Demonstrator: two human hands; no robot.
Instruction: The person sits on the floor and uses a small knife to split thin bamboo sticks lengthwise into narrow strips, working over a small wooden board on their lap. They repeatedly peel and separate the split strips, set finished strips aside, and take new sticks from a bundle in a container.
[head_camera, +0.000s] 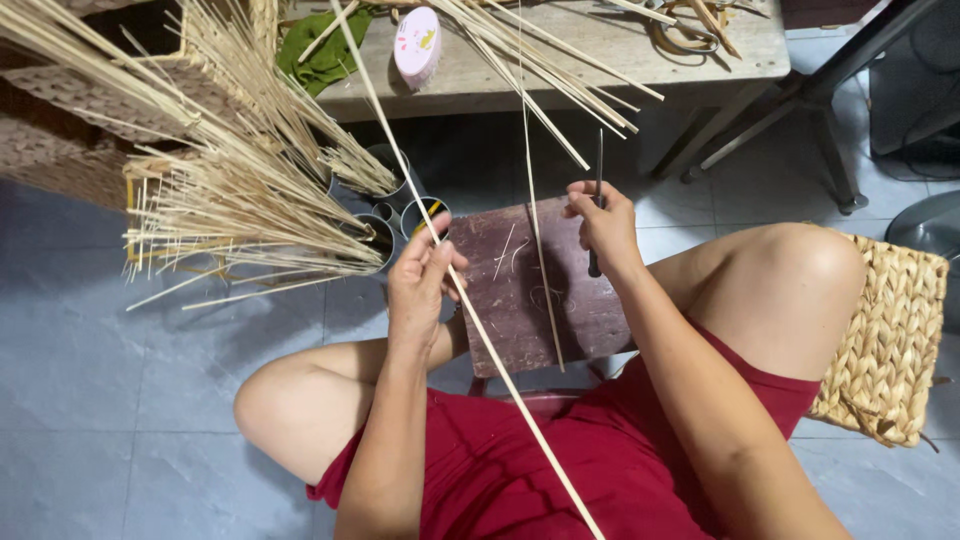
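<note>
The left hand (425, 275) pinches a long pale bamboo strip (470, 310) whose axis runs diagonally from the far table to the lap, while the right hand (603, 225), just across the dark reddish wooden board (520, 300), grips a thin dark blade (598, 170) upright.

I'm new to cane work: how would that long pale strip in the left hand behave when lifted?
The long strip looks thin, so probably light and springy. Pinched by the left hand mid-length, its free ends would likely sag and whip.

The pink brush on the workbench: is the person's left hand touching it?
No. The left hand grips a long cane strip, well apart from the pink brush.
</note>
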